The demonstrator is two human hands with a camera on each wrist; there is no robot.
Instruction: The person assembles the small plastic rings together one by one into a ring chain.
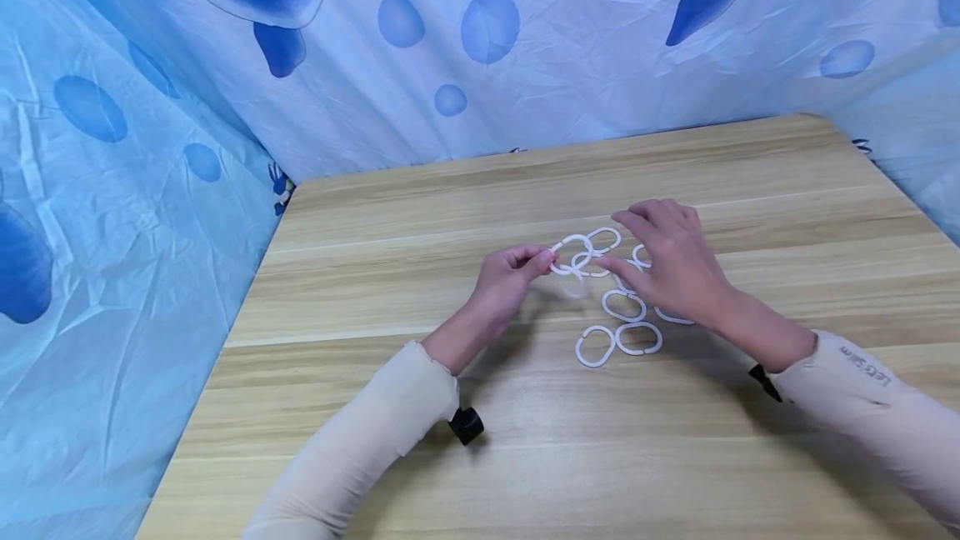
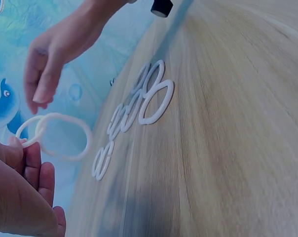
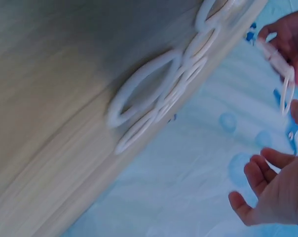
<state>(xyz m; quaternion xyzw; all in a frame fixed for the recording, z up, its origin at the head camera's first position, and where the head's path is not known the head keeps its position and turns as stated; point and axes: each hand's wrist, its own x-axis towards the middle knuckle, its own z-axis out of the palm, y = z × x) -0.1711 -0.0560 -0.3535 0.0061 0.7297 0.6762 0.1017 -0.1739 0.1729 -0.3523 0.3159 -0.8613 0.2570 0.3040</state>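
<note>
My left hand point(image 1: 504, 280) pinches a white plastic link ring point(image 1: 576, 237) between thumb and fingertips, raised above the table. A second oval ring point(image 2: 89, 143) is looped through the pinched one and dangles from it, as the left wrist view shows. My right hand point(image 1: 672, 261) hovers just to the right, thumb and fingers spread apart, with nothing between them. In the right wrist view, its fingers point(image 3: 257, 175) are apart from the linked pair. Below and around the right hand, several more white rings point(image 1: 639, 353) lie flat on the table, some partly hidden by it.
The wood-grain table point(image 1: 337, 407) extends on all sides of the rings. A blue curtain point(image 1: 330, 123) printed with dolphins and bubbles hangs behind the table and along its left side. A small black device point(image 1: 467, 425) sits under the left wrist.
</note>
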